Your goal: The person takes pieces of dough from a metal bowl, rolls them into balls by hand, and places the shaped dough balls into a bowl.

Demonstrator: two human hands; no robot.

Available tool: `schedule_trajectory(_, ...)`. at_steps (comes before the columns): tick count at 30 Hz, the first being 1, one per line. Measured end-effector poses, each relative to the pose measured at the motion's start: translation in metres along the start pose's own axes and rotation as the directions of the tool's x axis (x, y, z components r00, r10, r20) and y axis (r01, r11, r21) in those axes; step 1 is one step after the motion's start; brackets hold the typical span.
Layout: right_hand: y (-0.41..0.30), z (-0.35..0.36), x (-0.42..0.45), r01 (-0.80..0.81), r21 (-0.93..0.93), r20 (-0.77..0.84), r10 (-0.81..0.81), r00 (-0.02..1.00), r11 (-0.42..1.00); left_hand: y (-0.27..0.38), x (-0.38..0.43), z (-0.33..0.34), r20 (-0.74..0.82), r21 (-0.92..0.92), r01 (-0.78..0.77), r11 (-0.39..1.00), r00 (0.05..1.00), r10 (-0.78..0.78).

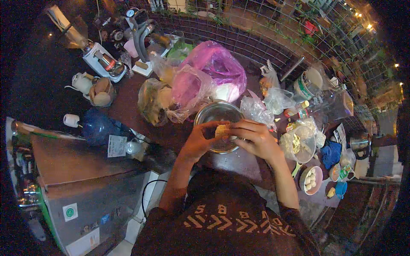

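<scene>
Both of my hands meet over a round metal bowl [221,112] on the dark table. My left hand [202,138] grips a small beige, crumbly-looking lump [221,130] between thumb and fingers. My right hand [254,137] touches the lump's right side with bent fingers; something pale shows at its fingertips, too small to name. The bowl's inside is partly hidden by the hands. Farther right, a pink-lined bowl [311,180] contains several pale dough-like balls. Next to it, a clear plastic tub [298,144] has yellowish material inside.
Behind the metal bowl lie a pink plastic bag [213,60] and clear bags [256,107]. A blue cup [341,189] stands at the right edge. Coffee equipment [105,62] is at the back left, a large box [86,192] at the lower left. Wire mesh [250,28] borders the back.
</scene>
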State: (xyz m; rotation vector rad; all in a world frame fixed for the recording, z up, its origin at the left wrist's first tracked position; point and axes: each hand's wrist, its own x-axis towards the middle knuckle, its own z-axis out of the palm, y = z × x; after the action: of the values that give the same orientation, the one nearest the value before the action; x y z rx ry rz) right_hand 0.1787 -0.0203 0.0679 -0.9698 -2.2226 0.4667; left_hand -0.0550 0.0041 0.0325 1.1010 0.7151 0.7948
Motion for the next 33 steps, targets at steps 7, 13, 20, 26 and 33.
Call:
schedule_trajectory(7,0.012,-0.005,-0.003,0.005,0.183,-0.057,0.006,0.998,0.983,0.008,-0.004,0.002,-0.149,0.199,0.18,0.963,0.977,-0.152)
schedule_trajectory(13,0.015,-0.009,-0.003,-0.046,0.213,0.024,0.041,0.999,0.976,0.013,-0.004,0.004,-0.044,0.179,0.072,0.981,0.997,-0.065)
schedule_trajectory(20,0.022,0.0,0.001,0.029,0.235,-0.022,-0.025,0.999,0.972,0.008,-0.001,0.008,-0.056,-0.011,0.119,0.993,0.991,-0.119)
schedule_trajectory(26,0.031,-0.005,-0.006,-0.104,0.332,0.017,0.104,0.994,0.937,0.021,-0.003,0.01,-0.088,0.17,0.115,0.979,0.991,-0.102)
schedule_trajectory(33,0.043,0.004,-0.009,-0.073,0.31,0.041,0.064,0.997,0.948,0.018,0.003,0.014,-0.116,0.148,0.188,0.971,0.978,-0.172)
